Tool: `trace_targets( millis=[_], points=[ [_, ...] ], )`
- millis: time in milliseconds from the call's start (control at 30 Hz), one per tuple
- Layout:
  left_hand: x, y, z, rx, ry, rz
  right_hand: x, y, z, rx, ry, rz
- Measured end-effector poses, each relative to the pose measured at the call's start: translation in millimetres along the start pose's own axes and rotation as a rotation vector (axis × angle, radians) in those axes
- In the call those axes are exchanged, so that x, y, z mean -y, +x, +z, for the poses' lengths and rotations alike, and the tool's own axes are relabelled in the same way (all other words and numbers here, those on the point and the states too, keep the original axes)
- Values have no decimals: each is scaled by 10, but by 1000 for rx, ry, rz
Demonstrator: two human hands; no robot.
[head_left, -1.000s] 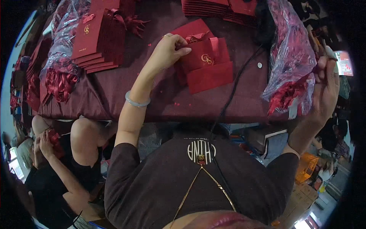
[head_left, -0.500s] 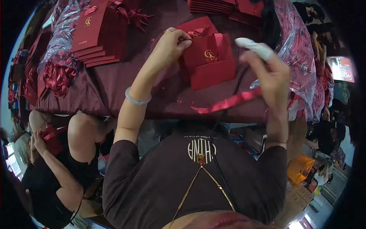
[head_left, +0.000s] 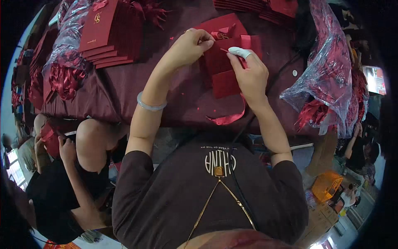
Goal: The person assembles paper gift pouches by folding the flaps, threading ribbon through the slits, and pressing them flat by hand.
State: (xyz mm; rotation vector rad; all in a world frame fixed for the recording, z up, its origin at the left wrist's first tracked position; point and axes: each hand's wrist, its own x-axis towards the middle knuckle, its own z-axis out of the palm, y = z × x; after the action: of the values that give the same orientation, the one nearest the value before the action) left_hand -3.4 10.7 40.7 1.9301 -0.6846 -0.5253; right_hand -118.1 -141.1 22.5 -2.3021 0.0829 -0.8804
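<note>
A small red gift bag (head_left: 226,84) with a folded lower part lies on the table in front of me, partly covered by my right hand. My left hand (head_left: 191,46) is closed in a pinch at its upper left edge. A red ribbon (head_left: 229,119) trails below my right hand (head_left: 252,76), whose thumb and covered index finger pinch its narrow end over the bag. The index finger wears a white finger cover (head_left: 239,52). Behind the bag lies another red bag (head_left: 232,23) with a ribbon bow and gold lettering.
Stacked red bags (head_left: 99,31) with gold lettering stand at the left. Plastic-wrapped red ribbons lie in a left bundle (head_left: 66,81) and a right bundle (head_left: 327,79). A dark red cloth (head_left: 153,103) covers the table. A co-worker's hand (head_left: 67,147) handles red material at lower left.
My right hand has moved left and inward to the bag, bringing the ribbon end over it. My left hand stays at the bag's edge. The right plastic bundle now shows more fully.
</note>
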Motion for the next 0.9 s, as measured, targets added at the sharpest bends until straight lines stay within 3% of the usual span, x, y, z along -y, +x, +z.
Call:
trace_targets(
  millis=[167,267,333,900],
  points=[
    [43,14,21,25,98,41,-45,-53,49,25,-70,42],
    [26,-27,13,3,18,177,-69,-77,55,24,-101,49],
    [0,-43,-18,67,202,198,-55,-85,53,35,-99,73],
    [8,-31,43,42,271,169,-54,-74,15,73,-54,94]
  ],
)
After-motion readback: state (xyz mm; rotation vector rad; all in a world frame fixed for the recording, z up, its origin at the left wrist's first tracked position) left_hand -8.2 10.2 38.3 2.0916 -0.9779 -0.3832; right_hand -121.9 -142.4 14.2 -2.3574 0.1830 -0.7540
